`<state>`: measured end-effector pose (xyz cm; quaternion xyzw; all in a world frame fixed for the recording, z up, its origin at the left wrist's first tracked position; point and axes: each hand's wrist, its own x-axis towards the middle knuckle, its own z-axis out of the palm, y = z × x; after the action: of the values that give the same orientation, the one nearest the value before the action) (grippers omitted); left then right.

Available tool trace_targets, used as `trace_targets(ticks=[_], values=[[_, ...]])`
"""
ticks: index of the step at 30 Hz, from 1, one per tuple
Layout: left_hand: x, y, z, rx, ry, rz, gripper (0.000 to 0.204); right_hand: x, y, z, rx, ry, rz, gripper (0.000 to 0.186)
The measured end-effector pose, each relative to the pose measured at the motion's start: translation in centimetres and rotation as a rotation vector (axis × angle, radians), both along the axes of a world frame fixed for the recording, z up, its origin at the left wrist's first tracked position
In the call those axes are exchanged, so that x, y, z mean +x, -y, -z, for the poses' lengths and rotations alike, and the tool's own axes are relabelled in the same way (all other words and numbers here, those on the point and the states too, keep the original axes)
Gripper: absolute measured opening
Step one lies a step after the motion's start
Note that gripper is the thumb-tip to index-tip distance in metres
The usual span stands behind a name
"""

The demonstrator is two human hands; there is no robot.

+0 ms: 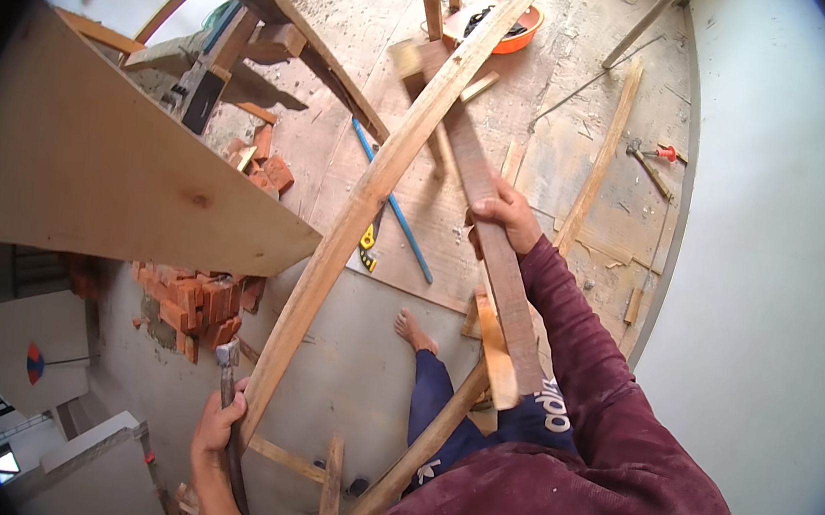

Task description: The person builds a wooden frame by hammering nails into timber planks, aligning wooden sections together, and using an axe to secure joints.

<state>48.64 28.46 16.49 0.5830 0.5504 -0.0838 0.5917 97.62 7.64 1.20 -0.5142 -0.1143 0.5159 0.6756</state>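
My left hand [216, 426], at the lower left, is closed round the handle of a hammer [227, 357], its metal head pointing up. Right beside that hand runs a long pale timber [371, 193], slanting up to the far edge; whether the hand touches it I cannot tell. My right hand [509, 217] grips a brown wooden board [475, 162] near its middle, fingers wrapped underneath. The board's far end passes beneath the long timber, and its near end reaches my thigh. A shorter light wood piece [495, 352] lies alongside its near end.
An orange basin [522, 34] stands on the far floor. A blue bar [401, 218] and yellow-handled saw [369, 241] lie left of the board. Brick piles [196, 305] and a plywood sheet [140, 169] are at left. Another hammer [651, 172] lies near the right wall [778, 226].
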Motion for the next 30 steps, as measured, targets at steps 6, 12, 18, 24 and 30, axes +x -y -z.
trace_targets(ticks=[6,12,18,24,30], values=[[-1.3,-1.9,0.8,0.012,-0.011,-0.107,0.064,3.4,-2.7,-0.1,-0.118,-0.01,-0.314,0.073],[-2.5,-7.5,3.2,0.039,-0.014,-0.217,0.064,5.3,-7.0,1.1,-0.184,0.055,-0.437,0.047],[-4.1,-13.0,5.0,-0.043,0.055,-0.2,0.062,4.2,-9.8,-0.2,-0.185,0.145,-0.369,0.038],[-6.3,-16.3,5.7,-0.028,-0.016,-0.182,0.057,3.7,-10.0,-0.9,-0.212,0.102,-0.389,0.044],[-4.8,-17.4,5.7,0.12,-0.207,0.098,0.044,3.3,-8.9,-3.2,-0.298,0.08,-0.385,0.057]])
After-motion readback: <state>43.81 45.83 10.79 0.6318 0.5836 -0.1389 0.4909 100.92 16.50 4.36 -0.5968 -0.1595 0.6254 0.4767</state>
